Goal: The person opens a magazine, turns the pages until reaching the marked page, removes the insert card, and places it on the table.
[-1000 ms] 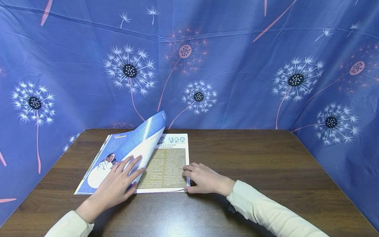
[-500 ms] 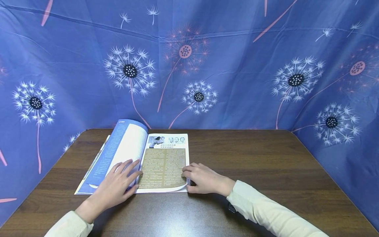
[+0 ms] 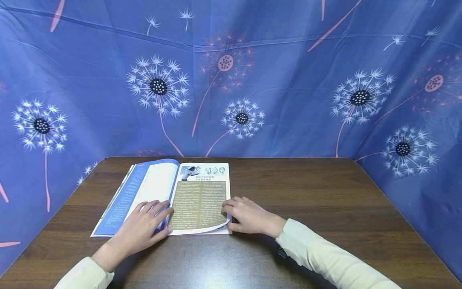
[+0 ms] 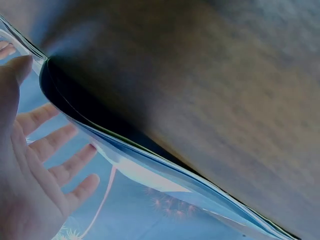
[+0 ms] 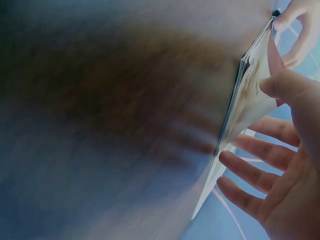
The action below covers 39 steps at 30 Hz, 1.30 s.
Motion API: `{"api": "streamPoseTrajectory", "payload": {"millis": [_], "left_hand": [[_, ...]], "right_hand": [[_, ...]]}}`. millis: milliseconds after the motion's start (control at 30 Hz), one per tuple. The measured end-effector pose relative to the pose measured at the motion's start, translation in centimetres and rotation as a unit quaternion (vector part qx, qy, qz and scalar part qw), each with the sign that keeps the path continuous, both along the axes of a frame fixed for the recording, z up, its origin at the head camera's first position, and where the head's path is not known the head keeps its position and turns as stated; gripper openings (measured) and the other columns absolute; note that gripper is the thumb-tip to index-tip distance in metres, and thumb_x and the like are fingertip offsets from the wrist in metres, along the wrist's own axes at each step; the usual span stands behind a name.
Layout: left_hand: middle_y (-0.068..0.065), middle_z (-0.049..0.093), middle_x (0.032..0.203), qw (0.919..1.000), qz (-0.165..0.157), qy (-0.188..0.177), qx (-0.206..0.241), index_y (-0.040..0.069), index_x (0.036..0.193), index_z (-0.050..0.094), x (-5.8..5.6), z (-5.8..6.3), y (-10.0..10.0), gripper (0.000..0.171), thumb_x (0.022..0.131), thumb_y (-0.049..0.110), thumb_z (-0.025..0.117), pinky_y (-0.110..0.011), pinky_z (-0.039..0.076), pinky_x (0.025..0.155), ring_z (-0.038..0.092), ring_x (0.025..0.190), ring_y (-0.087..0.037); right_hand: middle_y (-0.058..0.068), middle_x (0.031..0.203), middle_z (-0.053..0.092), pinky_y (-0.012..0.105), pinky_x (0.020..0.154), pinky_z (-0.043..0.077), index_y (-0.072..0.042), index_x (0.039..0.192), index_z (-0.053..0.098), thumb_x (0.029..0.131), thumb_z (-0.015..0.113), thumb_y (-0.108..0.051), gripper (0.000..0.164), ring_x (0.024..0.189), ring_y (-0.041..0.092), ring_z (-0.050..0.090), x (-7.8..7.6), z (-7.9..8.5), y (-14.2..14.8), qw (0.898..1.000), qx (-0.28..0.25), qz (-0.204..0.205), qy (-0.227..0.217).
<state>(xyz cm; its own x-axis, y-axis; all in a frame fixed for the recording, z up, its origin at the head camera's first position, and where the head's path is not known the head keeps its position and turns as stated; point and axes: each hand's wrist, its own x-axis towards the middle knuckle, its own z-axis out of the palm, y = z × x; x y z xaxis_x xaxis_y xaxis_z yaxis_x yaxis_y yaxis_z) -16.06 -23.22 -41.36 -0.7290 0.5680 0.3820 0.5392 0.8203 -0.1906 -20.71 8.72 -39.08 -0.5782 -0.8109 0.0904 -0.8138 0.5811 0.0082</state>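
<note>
An open magazine [image 3: 202,202] lies on the table, its left page blue and white, its right page printed with a tan text block. My left hand [image 3: 140,224] rests with extended fingers on the lower left page, beside the spine. In the left wrist view, those fingers [image 4: 70,167] stand spread near the magazine's curved lower edge. At the lower right corner, my right hand [image 3: 250,216] pinches a page [image 5: 255,95] between thumb and fingers. That corner curls up from the pages beneath, its underside showing in the right wrist view.
The magazine sits on a dark brown wooden table [image 3: 317,188], which extends to its right and in front. Behind and at both sides hangs a blue cloth [image 3: 288,80] with a dandelion print. A dark band [image 3: 282,253] shows under the right sleeve.
The turned page has swung over to the left and settled down, covering the page with the person's picture. The right page's lower corner has lifted at my right thumb. My left hand barely moved.
</note>
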Motion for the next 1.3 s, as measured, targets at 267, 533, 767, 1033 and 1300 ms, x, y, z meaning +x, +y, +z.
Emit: {"api": "streamPoseTrajectory", "payload": {"millis": [267,533,767,1033,1300], "left_hand": [[-0.011,0.058,0.121,0.9997,0.009,-0.021,0.012,0.015,0.12,0.058,0.1,0.15,0.22,0.067,0.075,0.064,0.058,-0.05,0.041,0.09,0.055,0.108,-0.034],[-0.011,0.059,0.12,0.9999,0.006,-0.014,0.006,0.017,0.121,0.057,0.01,0.08,0.37,0.072,0.071,0.068,0.058,-0.052,0.043,0.086,0.056,0.104,-0.037],[-0.01,0.06,0.118,1.0,0.003,-0.004,0.0,0.017,0.12,0.058,-0.01,0.04,0.41,0.069,0.07,0.066,0.061,-0.051,0.044,0.084,0.057,0.101,-0.036],[-0.009,0.06,0.117,1.0,-0.003,0.0,0.004,0.016,0.118,0.059,-0.03,0.22,0.4,0.065,0.072,0.062,0.061,-0.05,0.044,0.085,0.058,0.101,-0.035],[-0.008,0.061,0.117,0.9997,-0.016,0.012,0.017,0.016,0.116,0.059,-0.11,0.32,0.24,0.06,0.074,0.058,0.062,-0.048,0.045,0.084,0.059,0.101,-0.03]], "right_hand": [[0.001,0.116,0.061,0.034,0.089,0.047,-0.013,0.109,0.062,0.083,0.058,-0.03,0.031,0.105,0.016,0.057,-0.39,-0.1,-0.12,0.999,-0.037,-0.005,0.011],[-0.001,0.112,0.063,0.033,0.085,0.047,-0.014,0.107,0.063,0.086,0.057,-0.031,0.028,0.102,0.014,0.058,-0.54,0.01,-0.21,0.998,-0.062,-0.009,0.019],[0.0,0.108,0.064,0.034,0.085,0.048,-0.013,0.104,0.064,0.087,0.056,-0.032,0.027,0.099,0.016,0.059,-0.62,0.17,-0.21,0.996,-0.086,-0.004,0.036],[-0.001,0.107,0.064,0.035,0.084,0.048,-0.013,0.104,0.063,0.088,0.054,-0.031,0.026,0.098,0.015,0.06,-0.67,0.32,-0.11,0.995,-0.095,-0.009,0.033],[-0.001,0.108,0.064,0.034,0.085,0.048,-0.012,0.108,0.063,0.088,0.055,-0.03,0.028,0.099,0.014,0.059,-0.67,0.66,0.18,0.994,-0.099,-0.025,0.025]]}}
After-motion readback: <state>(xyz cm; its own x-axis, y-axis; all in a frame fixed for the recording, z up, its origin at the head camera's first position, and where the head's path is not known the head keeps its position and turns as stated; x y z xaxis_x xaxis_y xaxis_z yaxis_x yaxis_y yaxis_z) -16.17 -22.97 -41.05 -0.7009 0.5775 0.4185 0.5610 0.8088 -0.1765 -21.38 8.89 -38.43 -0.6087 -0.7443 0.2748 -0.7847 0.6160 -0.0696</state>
